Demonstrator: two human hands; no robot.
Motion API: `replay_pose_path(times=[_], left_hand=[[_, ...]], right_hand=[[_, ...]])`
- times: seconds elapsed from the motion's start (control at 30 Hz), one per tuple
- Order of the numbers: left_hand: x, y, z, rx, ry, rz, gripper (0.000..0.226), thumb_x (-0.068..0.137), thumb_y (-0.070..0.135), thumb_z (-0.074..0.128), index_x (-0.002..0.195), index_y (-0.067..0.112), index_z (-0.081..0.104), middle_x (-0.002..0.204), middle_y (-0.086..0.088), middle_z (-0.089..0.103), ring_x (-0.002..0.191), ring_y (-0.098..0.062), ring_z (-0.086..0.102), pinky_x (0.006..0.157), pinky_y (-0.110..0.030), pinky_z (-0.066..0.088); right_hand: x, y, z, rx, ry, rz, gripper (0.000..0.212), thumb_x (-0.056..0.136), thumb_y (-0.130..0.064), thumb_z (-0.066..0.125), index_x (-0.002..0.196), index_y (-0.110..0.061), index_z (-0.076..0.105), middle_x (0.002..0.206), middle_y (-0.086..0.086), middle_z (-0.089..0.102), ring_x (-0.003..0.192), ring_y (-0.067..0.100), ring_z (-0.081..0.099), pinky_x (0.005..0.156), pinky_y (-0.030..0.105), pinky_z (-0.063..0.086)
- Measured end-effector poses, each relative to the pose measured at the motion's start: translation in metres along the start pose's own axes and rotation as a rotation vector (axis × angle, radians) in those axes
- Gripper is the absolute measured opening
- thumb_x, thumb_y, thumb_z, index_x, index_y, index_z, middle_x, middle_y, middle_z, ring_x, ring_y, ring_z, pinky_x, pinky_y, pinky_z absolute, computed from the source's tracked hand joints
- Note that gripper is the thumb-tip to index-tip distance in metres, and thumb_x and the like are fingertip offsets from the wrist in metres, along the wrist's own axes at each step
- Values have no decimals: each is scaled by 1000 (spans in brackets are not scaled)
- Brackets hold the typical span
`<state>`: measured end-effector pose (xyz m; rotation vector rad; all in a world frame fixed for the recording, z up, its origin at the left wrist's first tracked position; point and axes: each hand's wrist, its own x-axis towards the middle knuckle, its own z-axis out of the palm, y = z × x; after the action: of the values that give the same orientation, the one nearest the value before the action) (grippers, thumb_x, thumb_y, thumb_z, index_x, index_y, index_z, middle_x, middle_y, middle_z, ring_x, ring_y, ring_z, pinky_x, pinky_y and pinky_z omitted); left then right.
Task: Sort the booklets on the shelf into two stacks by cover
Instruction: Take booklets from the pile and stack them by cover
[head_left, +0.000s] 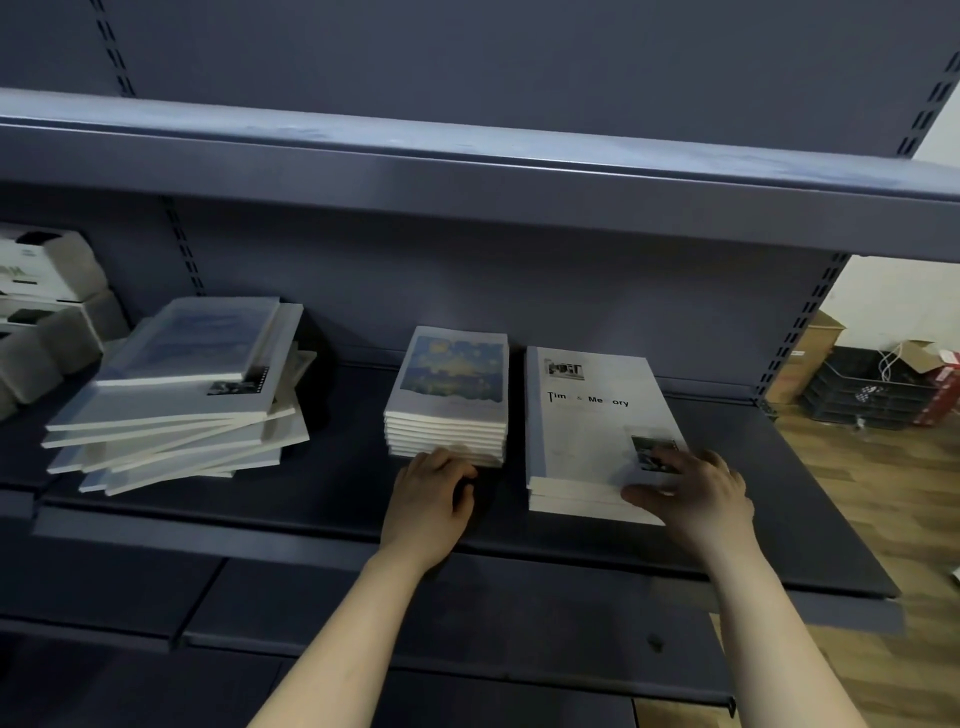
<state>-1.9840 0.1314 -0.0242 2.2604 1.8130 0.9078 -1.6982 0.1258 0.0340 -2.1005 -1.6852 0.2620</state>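
Two neat stacks stand mid-shelf: a taller stack of booklets with a blue-and-yellow painted cover (451, 382) and, to its right, a low stack of white "Time & Memory" booklets (592, 415). My left hand (434, 496) rests with curled fingers against the front of the painted stack. My right hand (693, 491) lies on the front right corner of the white stack, fingers spread on the top cover and thumb on its front edge. A messy, fanned pile of mixed booklets (176, 400) sits at the left of the dark shelf (311, 499).
The upper shelf (467, 161) overhangs the stacks. Pale cardboard boxes (47, 291) stand at the far left. Beyond the shelf's right end there are a wooden floor, black crates (852, 389) and cartons. Lower shelf edges jut out below my forearms.
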Motion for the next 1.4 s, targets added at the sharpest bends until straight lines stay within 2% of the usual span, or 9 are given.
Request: replay_pose_path(times=[0.2,0.27,0.43,0.6,0.67,0.83,1.1,1.27,1.4], left_hand=[[2,-2,-17,-148,4,-35,24,92,17,51,113,22,62,110,4,58,100,-13,56,82,-22,43],[4,-5,-32,-158,67,-48,26,90,14,54,114,19,63,109,1,59,93,-16,61,79,-23,46],[13,-32,-91,-64,296,-60,23,84,8,61,106,11,67,101,-8,63,83,-25,62,73,-30,49],[21,-81,-146,57,430,-207,20,86,12,59,104,7,68,100,-15,64,92,-34,58,77,-38,48],[24,-108,-163,174,391,-320,22,87,20,58,104,10,67,104,-16,63,99,-39,54,81,-42,46],[27,-160,-201,353,165,-654,49,91,41,46,135,19,46,139,-16,44,127,-39,38,100,-49,36],[37,-196,-220,419,163,-722,55,89,50,46,123,7,53,122,-23,55,114,-42,47,90,-43,41],[49,-207,-233,249,166,-745,67,74,57,66,116,6,57,121,-21,57,115,-43,48,87,-42,42],[54,-212,-245,-47,141,-734,67,65,46,79,114,3,61,113,-17,64,105,-36,60,84,-37,50]], right_hand=[[-7,-26,4,54,108,-188,38,72,-29,74,110,-23,67,116,5,63,107,32,54,89,37,41],[-13,-44,3,126,99,-210,33,79,-28,71,111,-24,67,113,1,63,103,25,58,83,34,47],[-29,-87,15,172,47,-303,22,87,-25,63,109,-24,65,92,-3,65,78,12,59,69,24,41],[-43,-126,40,193,-33,-353,21,87,-25,61,107,-26,67,100,-1,70,86,16,64,73,27,47],[-48,-140,49,172,-59,-370,21,87,-24,61,108,-25,67,102,-1,70,93,18,65,77,28,48],[-53,-166,69,121,-101,-364,20,89,-32,57,108,-30,65,104,-4,70,96,18,64,75,29,48],[-52,-191,89,56,-112,-340,20,90,-35,54,108,-33,63,102,-5,70,98,19,63,78,33,50],[-53,-201,93,36,-102,-327,16,91,-34,53,103,-33,63,100,-3,69,96,20,62,77,34,50],[-56,-203,94,53,-103,-320,15,91,-34,53,102,-32,63,100,-4,68,96,19,61,77,33,50]])
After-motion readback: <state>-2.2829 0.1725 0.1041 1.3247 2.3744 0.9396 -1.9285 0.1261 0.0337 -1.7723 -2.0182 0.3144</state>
